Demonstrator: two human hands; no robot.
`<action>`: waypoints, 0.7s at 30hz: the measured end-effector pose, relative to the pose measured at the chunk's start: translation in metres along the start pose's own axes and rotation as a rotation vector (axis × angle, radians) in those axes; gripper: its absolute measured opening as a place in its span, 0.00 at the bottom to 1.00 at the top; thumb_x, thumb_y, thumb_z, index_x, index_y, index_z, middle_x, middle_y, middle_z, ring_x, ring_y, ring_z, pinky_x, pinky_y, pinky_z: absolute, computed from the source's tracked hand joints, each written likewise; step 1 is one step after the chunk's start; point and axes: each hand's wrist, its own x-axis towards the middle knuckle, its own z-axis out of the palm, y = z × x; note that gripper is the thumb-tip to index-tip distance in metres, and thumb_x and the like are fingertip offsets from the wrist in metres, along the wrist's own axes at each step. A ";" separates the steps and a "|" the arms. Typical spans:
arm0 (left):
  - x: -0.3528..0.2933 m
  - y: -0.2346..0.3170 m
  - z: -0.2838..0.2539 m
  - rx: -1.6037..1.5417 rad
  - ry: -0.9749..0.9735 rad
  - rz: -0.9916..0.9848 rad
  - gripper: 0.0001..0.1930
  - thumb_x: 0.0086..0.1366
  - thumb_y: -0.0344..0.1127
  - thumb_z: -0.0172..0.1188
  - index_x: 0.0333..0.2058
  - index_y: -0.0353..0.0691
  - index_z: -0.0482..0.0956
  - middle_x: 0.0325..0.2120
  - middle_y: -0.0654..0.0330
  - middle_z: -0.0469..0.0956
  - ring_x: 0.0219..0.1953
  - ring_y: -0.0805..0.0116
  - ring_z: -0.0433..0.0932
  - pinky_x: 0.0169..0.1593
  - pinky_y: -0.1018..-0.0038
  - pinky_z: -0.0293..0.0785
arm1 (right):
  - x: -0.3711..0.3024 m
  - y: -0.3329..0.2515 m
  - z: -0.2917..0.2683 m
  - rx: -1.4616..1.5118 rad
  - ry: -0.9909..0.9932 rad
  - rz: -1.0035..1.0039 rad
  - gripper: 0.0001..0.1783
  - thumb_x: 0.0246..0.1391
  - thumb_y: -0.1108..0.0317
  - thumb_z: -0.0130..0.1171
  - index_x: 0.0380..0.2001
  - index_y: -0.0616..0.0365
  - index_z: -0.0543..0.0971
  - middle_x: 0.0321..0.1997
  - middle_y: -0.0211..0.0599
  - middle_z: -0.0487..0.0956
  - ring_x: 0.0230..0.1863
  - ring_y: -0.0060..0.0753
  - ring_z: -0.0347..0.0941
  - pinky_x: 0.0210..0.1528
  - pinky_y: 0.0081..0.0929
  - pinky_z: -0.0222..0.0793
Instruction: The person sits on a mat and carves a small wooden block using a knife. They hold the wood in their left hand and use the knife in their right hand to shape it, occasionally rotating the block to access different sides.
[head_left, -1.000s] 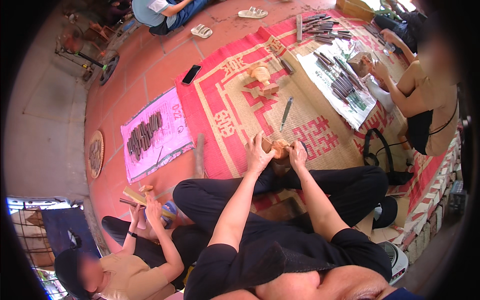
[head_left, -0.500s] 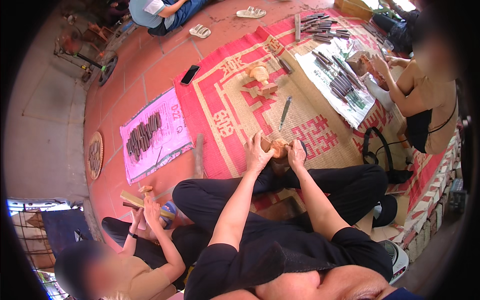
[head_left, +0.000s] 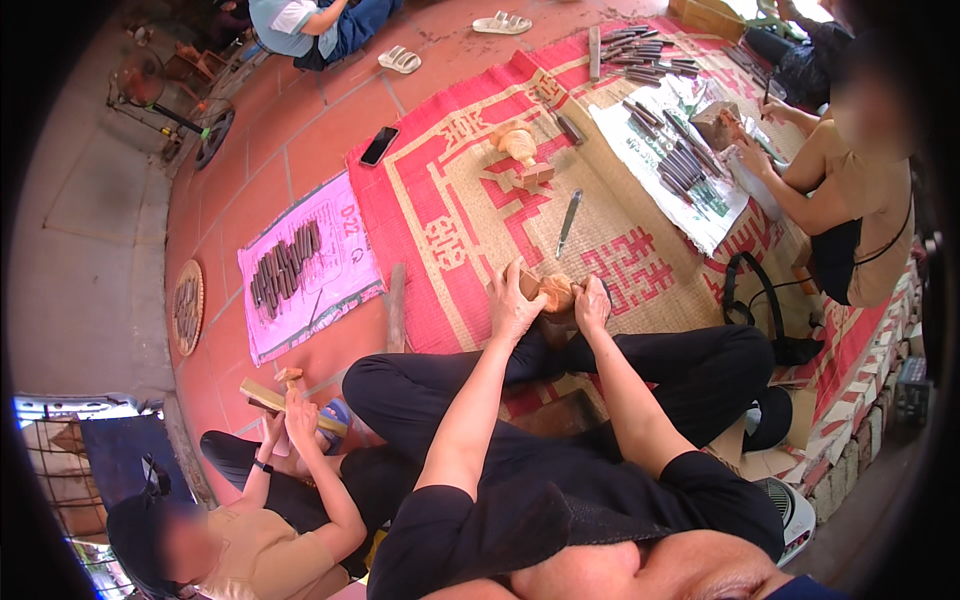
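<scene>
Above my crossed legs, a small carved wooden figure [head_left: 557, 291] with an orange-brown tone is held between both hands. My left hand [head_left: 514, 305] wraps round its brown block-like base. Closed fingers of my right hand [head_left: 593, 304] meet the figure's other side; whether a small tool is in them is too small to tell. Just beyond my hands, a slim metal knife-like tool [head_left: 570, 224] lies on the woven mat [head_left: 430, 190]. Farther off, a second pale carved figure [head_left: 514, 142] lies on its side, its squared base [head_left: 537, 176] towards me.
Many dark carving tools [head_left: 285, 268] rest on a pink sheet at left. More tools [head_left: 683, 172] cover a white sack at right. A phone [head_left: 379, 147] lies on the mat's edge. Co-workers sit at left [head_left: 285, 540] and right [head_left: 850, 190]. A black strap [head_left: 735, 290] lies right.
My hands and the carved figure stay almost in place, with only slight shifts. The right co-worker's hands have moved and now hold a thin tool upright.
</scene>
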 end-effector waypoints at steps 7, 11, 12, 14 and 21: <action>0.001 -0.012 0.009 -0.046 0.037 0.024 0.41 0.43 0.40 0.68 0.58 0.45 0.62 0.48 0.49 0.65 0.52 0.47 0.65 0.57 0.58 0.64 | -0.007 -0.005 -0.011 0.098 0.010 -0.119 0.12 0.46 0.64 0.64 0.29 0.57 0.73 0.34 0.43 0.75 0.40 0.50 0.72 0.41 0.45 0.66; -0.001 -0.008 0.007 0.020 0.025 0.015 0.41 0.43 0.40 0.68 0.58 0.45 0.62 0.47 0.49 0.65 0.52 0.47 0.65 0.56 0.58 0.65 | -0.018 -0.006 -0.006 0.081 0.050 -0.118 0.10 0.46 0.66 0.63 0.27 0.57 0.73 0.29 0.41 0.74 0.40 0.48 0.71 0.42 0.43 0.65; -0.002 -0.008 0.005 0.017 0.028 0.017 0.41 0.43 0.40 0.68 0.58 0.45 0.63 0.47 0.49 0.65 0.52 0.47 0.65 0.56 0.58 0.65 | -0.012 -0.008 -0.006 0.044 0.067 -0.116 0.09 0.46 0.65 0.63 0.28 0.56 0.74 0.31 0.43 0.75 0.39 0.49 0.72 0.42 0.43 0.66; -0.001 -0.007 0.003 0.006 0.037 0.026 0.41 0.42 0.39 0.68 0.58 0.45 0.63 0.47 0.49 0.65 0.51 0.47 0.65 0.56 0.58 0.65 | 0.006 -0.002 0.001 0.004 0.004 -0.010 0.09 0.47 0.65 0.63 0.28 0.56 0.74 0.31 0.44 0.76 0.38 0.50 0.73 0.41 0.44 0.66; 0.004 -0.006 0.007 -0.035 0.027 0.065 0.39 0.43 0.39 0.68 0.57 0.43 0.64 0.47 0.47 0.66 0.51 0.46 0.65 0.56 0.57 0.64 | -0.009 0.001 -0.005 0.126 0.200 -0.259 0.09 0.45 0.68 0.61 0.26 0.57 0.71 0.28 0.47 0.71 0.33 0.54 0.70 0.36 0.48 0.65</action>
